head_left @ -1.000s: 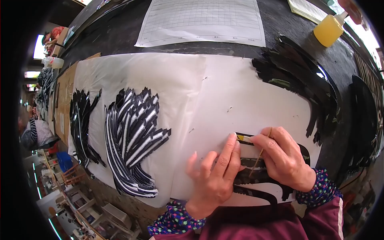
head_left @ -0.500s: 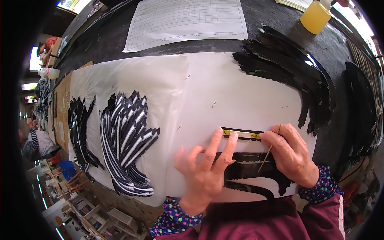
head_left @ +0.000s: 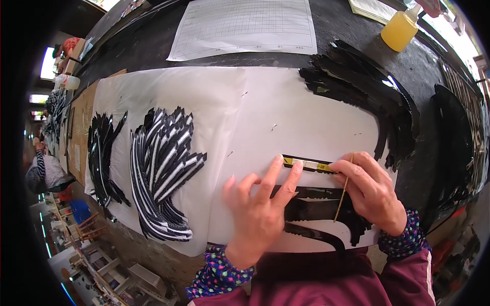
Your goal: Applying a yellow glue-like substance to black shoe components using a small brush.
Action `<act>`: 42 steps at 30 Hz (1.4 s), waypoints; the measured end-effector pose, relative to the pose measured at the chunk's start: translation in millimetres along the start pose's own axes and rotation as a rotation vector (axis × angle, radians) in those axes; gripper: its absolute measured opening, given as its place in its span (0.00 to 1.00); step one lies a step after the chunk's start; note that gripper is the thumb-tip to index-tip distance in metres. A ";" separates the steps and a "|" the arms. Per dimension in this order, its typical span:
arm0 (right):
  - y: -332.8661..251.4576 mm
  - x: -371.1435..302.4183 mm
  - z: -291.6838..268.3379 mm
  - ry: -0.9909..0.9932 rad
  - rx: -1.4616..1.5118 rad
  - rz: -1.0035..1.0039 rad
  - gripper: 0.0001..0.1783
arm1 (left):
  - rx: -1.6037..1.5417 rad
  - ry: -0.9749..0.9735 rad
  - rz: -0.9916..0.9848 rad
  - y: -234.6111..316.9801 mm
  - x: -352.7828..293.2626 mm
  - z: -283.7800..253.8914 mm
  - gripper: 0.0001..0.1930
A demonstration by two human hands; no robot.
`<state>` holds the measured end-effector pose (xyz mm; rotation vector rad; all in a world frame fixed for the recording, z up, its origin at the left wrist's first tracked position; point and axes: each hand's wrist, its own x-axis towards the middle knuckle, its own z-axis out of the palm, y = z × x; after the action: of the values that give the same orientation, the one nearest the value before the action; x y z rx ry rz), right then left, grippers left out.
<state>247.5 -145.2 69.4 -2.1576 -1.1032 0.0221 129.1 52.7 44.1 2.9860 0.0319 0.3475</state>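
Observation:
A narrow black strip (head_left: 309, 157) lies on the white sheet in front of me, with a yellow and white band (head_left: 305, 164) along it. Two fingertips of my left hand (head_left: 258, 211) rest on the strip's left part; the hand is open, its fingers spread. At the strip's right end, my right hand (head_left: 371, 193) is closed, thumb and fingertips touching the band's end. It also holds a thin brown stick (head_left: 341, 201), which points down toward me. Below the strip lie black notched pieces (head_left: 309, 209), partly hidden by both hands.
Left on the white paper (head_left: 224, 107) lie a black-and-white striped bundle (head_left: 163, 168) and a darker bundle (head_left: 102, 158). Black curved pieces (head_left: 367, 86) pile at upper right. A gridded sheet (head_left: 245, 25) and a yellow-filled bottle (head_left: 399, 31) stand farther back. Another person (head_left: 48, 173) is far left.
My view has shifted slightly. The stick in my right hand has swung closer to upright, and the strip now slopes a little more downward to the right. Both hands stay at the strip.

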 end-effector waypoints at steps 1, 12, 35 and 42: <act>-2.9 1.1 -4.4 0.018 0.049 0.023 0.17 | -0.010 -0.013 -0.006 1.1 0.2 -2.1 0.22; -18.4 39.0 29.8 -0.089 0.670 0.402 0.07 | -0.050 0.056 -0.031 1.0 -4.4 9.6 0.23; -14.8 33.6 47.7 -0.011 0.419 0.141 0.05 | -0.131 0.059 -0.068 2.5 -8.2 11.3 0.27; -13.6 34.7 51.4 0.022 0.427 0.124 0.05 | -0.132 0.092 -0.059 2.2 -8.6 13.1 0.22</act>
<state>243.8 -85.3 48.7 -1.8309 -0.8589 0.2655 123.8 48.4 29.9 2.8308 0.1022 0.4616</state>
